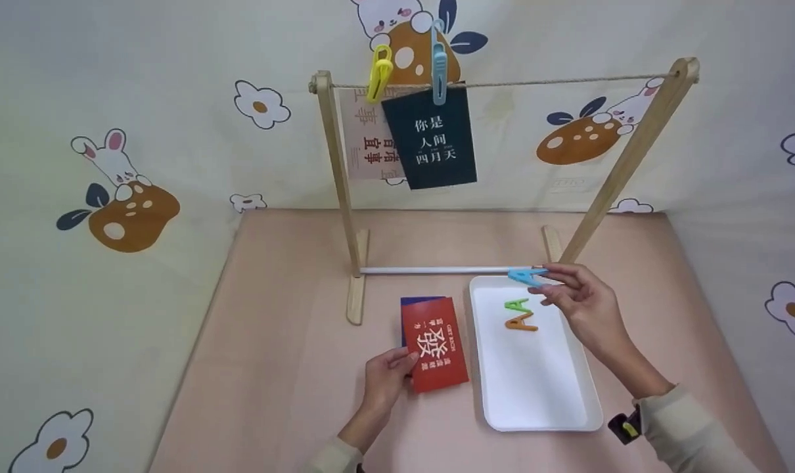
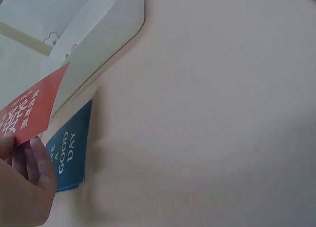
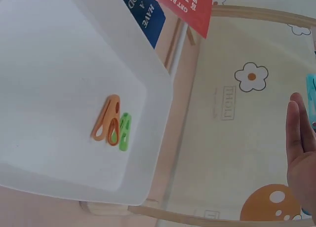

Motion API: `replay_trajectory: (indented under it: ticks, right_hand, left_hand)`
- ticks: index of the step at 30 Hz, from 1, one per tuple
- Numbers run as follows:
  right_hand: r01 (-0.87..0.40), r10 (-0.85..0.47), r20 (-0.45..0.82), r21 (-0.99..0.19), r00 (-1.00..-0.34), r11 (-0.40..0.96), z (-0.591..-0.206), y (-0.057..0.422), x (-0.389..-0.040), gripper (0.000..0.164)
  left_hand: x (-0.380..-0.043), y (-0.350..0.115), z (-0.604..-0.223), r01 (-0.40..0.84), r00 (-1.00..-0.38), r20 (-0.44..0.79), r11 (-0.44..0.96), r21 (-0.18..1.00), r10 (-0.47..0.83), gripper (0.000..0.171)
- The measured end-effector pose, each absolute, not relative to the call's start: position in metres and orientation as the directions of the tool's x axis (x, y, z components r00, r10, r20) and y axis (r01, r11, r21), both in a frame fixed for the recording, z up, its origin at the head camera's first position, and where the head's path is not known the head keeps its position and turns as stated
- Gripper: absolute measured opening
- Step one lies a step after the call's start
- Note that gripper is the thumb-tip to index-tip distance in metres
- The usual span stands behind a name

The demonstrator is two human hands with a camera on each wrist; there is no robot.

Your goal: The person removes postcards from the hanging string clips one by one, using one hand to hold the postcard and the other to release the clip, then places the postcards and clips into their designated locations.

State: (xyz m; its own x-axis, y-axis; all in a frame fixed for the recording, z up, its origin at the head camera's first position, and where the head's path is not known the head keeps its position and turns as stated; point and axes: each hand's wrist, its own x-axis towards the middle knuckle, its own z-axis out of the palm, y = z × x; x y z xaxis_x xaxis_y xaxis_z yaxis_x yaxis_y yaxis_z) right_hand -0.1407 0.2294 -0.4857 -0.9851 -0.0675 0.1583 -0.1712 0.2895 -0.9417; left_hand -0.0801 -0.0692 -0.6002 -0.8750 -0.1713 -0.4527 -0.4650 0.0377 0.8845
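- The red card (image 1: 445,368) is pinched by the left hand (image 1: 384,381), thumb on top and fingers beneath, and is held raised near the left edge of the tray (image 1: 535,387).
- Below the red card, a dark blue card (image 1: 410,301) is seen on the table (image 1: 272,341), just beside the tray's left edge.
- The blue clothespin (image 1: 523,276) is held in the right hand (image 1: 588,305), its grip clamped between thumb and fingers; in the head view it is seen against the tray's far edge, toward the far right corner.
- Near the tray's far edge, a green clothespin (image 1: 518,305) and an orange clothespin (image 1: 521,322) are laid close together inside.
- Toward the table's far edge, a rope (image 1: 568,81) is strung between two wooden posts (image 1: 640,157).
- From the rope, a pink card (image 1: 364,157) and a dark card (image 1: 440,171) are hung with a yellow clothespin (image 1: 380,72) and a light-blue clothespin (image 1: 439,69); the pink one is partly hidden.
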Motion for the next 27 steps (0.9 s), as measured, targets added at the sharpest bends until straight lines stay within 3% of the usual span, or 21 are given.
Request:
replay_trajectory:
  ticks: [5, 13, 19, 27]
  right_hand:
    - [-0.15, -0.076, 0.131, -0.908, -0.988, 0.392, -0.506, 0.236, -0.135, 0.035]
    - [-0.234, -0.158, 0.174, -0.771, -0.972, 0.592, -0.539, 0.238, -0.13, 0.033]
    - [-0.167, -0.177, 0.068, -0.746, -0.982, 0.644, -0.564, 0.242, -0.122, 0.03]
    - [-0.1, -0.126, -0.001, -0.6, -0.992, 0.794, -0.588, 0.246, -0.118, 0.031]
  left_hand:
    - [-0.081, -0.073, -0.611, -0.478, -0.867, -0.462, 0.053, 0.877, -0.185, 0.029]
    - [-0.082, -0.079, -0.621, -0.453, -0.882, -0.434, 0.076, 0.888, -0.184, 0.029]
    - [-0.084, -0.082, -0.624, -0.477, -0.871, -0.452, 0.117, 0.871, -0.191, 0.025]
    - [-0.091, -0.082, -0.625, -0.484, -0.863, -0.441, 0.154, 0.862, -0.246, 0.025]
